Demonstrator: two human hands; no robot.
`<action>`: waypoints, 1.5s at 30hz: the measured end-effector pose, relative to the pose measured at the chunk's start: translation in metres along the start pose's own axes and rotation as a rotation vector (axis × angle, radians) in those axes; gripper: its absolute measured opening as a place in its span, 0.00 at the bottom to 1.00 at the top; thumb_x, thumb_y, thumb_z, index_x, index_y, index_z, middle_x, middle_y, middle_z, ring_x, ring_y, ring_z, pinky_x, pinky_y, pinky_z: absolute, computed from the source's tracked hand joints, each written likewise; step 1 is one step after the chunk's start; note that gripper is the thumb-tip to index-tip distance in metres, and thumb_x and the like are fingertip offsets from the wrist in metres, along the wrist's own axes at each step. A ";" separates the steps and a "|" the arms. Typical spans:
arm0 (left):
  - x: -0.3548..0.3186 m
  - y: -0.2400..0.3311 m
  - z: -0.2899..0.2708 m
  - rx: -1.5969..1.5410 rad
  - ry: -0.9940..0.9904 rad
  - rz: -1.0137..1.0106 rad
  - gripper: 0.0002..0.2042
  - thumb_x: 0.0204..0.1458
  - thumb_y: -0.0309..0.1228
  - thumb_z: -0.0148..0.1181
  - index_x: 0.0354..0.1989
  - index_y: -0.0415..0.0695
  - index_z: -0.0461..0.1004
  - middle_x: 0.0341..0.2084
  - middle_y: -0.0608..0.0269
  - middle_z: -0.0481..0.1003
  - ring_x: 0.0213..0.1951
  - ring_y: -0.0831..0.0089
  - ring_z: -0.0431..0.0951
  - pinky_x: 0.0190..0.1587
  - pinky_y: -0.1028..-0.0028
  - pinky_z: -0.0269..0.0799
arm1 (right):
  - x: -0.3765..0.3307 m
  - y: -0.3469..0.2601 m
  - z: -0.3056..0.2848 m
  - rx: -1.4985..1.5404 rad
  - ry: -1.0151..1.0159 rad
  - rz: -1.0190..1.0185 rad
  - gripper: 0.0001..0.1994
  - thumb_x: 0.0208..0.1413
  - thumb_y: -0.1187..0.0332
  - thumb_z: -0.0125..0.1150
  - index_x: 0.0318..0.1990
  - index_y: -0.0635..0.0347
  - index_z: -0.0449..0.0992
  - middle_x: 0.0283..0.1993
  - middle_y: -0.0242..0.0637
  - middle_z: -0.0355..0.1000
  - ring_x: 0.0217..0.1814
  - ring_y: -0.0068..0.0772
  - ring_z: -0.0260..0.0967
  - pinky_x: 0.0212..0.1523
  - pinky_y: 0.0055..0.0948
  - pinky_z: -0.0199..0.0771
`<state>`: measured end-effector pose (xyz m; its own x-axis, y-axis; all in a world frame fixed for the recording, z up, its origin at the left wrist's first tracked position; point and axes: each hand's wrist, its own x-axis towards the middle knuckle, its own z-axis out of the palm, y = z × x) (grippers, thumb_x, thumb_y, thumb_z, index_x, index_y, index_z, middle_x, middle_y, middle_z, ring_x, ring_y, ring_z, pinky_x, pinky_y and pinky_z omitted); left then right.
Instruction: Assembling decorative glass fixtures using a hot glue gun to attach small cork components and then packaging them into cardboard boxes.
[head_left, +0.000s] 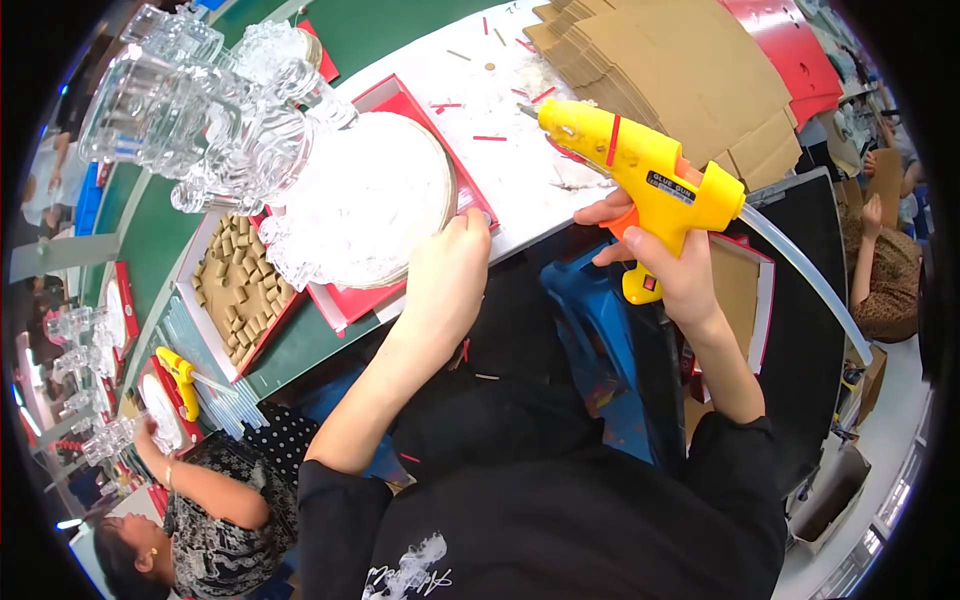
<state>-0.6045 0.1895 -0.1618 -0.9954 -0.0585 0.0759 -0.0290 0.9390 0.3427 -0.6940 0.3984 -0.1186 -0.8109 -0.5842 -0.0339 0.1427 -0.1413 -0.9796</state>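
My right hand (pixel 670 265) is wrapped round the handle of a yellow glue gun (pixel 640 170) with an orange trigger. Its nozzle points left over the white work surface, and a long translucent glue stick (pixel 815 285) trails from its back. My left hand (pixel 450 275) is closed at the right edge of a round white board (pixel 385 190); whatever its curled fingers grip is hidden. Beneath the board lies a red shallow box (pixel 408 108). A clear, many-tiered plastic ornament (pixel 215 125) rises at the board's left, with clear shreds around its foot.
A tray of short tan plugs (pixel 245 285) sits left of the board. Flattened cardboard (pixel 660 70) is stacked at the far right. Small red strips (pixel 489 138) litter the white surface. At lower left a co-worker (pixel 225 500) handles a similar ornament, near another yellow glue gun (pixel 178 378).
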 end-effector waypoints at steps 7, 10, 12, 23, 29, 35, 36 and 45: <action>-0.011 -0.006 -0.012 -0.110 0.015 -0.026 0.11 0.47 0.21 0.57 0.39 0.30 0.69 0.32 0.44 0.74 0.35 0.53 0.78 0.36 0.63 0.75 | 0.003 0.001 0.008 -0.035 0.013 0.022 0.22 0.52 0.72 0.55 0.55 0.66 0.61 0.46 0.47 0.70 0.51 0.41 0.72 0.37 0.28 0.81; -0.024 -0.008 -0.056 -0.340 0.261 0.106 0.20 0.49 0.24 0.60 0.51 0.30 0.66 0.44 0.43 0.72 0.48 0.53 0.75 0.48 0.63 0.71 | -0.004 0.002 0.000 -0.056 0.028 -0.004 0.22 0.52 0.72 0.55 0.55 0.66 0.61 0.45 0.46 0.70 0.51 0.40 0.72 0.36 0.28 0.81; -0.030 -0.026 -0.090 -0.088 0.741 0.132 0.29 0.46 0.26 0.65 0.57 0.31 0.62 0.48 0.47 0.71 0.54 0.54 0.71 0.56 0.64 0.66 | -0.007 0.002 0.003 -0.049 0.065 -0.055 0.21 0.52 0.73 0.55 0.54 0.66 0.62 0.45 0.46 0.70 0.51 0.40 0.72 0.36 0.28 0.80; 0.077 -0.061 -0.200 -0.481 0.638 0.200 0.26 0.46 0.29 0.69 0.53 0.37 0.66 0.45 0.57 0.72 0.46 0.71 0.73 0.50 0.72 0.69 | -0.011 0.005 0.004 0.072 0.076 -0.125 0.22 0.52 0.76 0.54 0.57 0.63 0.61 0.47 0.40 0.67 0.52 0.37 0.70 0.37 0.27 0.80; 0.175 -0.084 -0.258 -0.477 0.681 0.169 0.23 0.47 0.34 0.69 0.46 0.34 0.67 0.41 0.53 0.73 0.40 0.72 0.75 0.41 0.74 0.73 | -0.010 0.014 0.000 0.136 0.049 -0.144 0.24 0.54 0.76 0.55 0.59 0.63 0.59 0.47 0.40 0.66 0.52 0.36 0.70 0.38 0.26 0.79; 0.266 -0.123 -0.249 -0.467 0.784 0.306 0.28 0.49 0.29 0.66 0.53 0.34 0.56 0.48 0.49 0.68 0.49 0.67 0.72 0.47 0.72 0.70 | -0.009 0.021 -0.001 0.115 0.005 -0.151 0.26 0.54 0.75 0.56 0.60 0.63 0.57 0.47 0.41 0.66 0.52 0.35 0.70 0.38 0.27 0.79; 0.279 -0.130 -0.243 -0.467 0.794 0.312 0.28 0.49 0.29 0.66 0.53 0.34 0.56 0.48 0.49 0.68 0.49 0.67 0.72 0.47 0.72 0.70 | -0.009 0.022 -0.002 0.112 -0.004 -0.143 0.26 0.54 0.75 0.56 0.60 0.63 0.57 0.47 0.41 0.66 0.52 0.35 0.70 0.38 0.27 0.79; 0.356 -0.166 -0.177 -0.408 0.751 0.254 0.28 0.48 0.32 0.66 0.51 0.33 0.57 0.46 0.46 0.70 0.51 0.60 0.72 0.54 0.67 0.65 | -0.014 0.018 -0.004 0.156 0.002 -0.076 0.24 0.53 0.79 0.55 0.59 0.62 0.60 0.49 0.41 0.69 0.53 0.31 0.69 0.44 0.28 0.77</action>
<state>-0.9379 -0.0474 -0.0261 -0.6408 -0.2064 0.7394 0.3618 0.7684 0.5280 -0.6822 0.4076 -0.1366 -0.8240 -0.5654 0.0382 0.1677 -0.3076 -0.9366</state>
